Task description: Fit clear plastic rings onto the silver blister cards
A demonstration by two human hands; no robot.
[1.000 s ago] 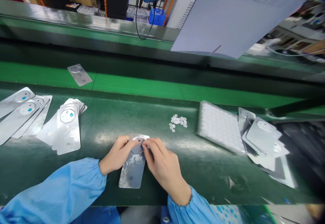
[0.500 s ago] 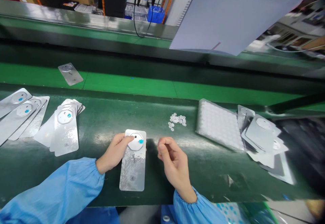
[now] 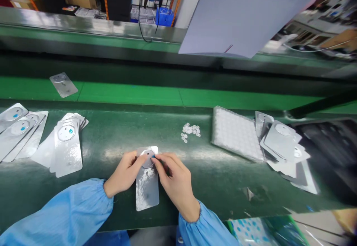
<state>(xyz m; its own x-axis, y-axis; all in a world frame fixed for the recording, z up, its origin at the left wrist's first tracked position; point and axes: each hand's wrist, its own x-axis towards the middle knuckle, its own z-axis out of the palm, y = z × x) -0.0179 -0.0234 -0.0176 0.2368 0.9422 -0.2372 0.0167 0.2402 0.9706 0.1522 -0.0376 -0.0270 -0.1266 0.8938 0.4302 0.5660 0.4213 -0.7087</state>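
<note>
A silver rectangular plate (image 3: 147, 188) with a round disc near its top lies on the dark green mat in front of me. My left hand (image 3: 125, 173) grips the plate's upper left edge, fingers curled onto the disc. My right hand (image 3: 174, 181) has come onto the plate from the right, its fingertips pinched at the disc's blue spot; whether they hold anything small I cannot make out. Both arms wear blue sleeves.
Fanned stacks of similar plates (image 3: 65, 145) lie at the left, and a lone plate (image 3: 63, 85) rides the bright green belt. Small white discs (image 3: 190, 130) are scattered ahead. A white tray (image 3: 235, 133) and loose plates (image 3: 283, 145) sit at the right. A grey sheet (image 3: 240, 15) hangs above.
Half a second ago my right hand hovered apart from the plate; it has now moved left onto the disc. The left hand stays on the plate.
</note>
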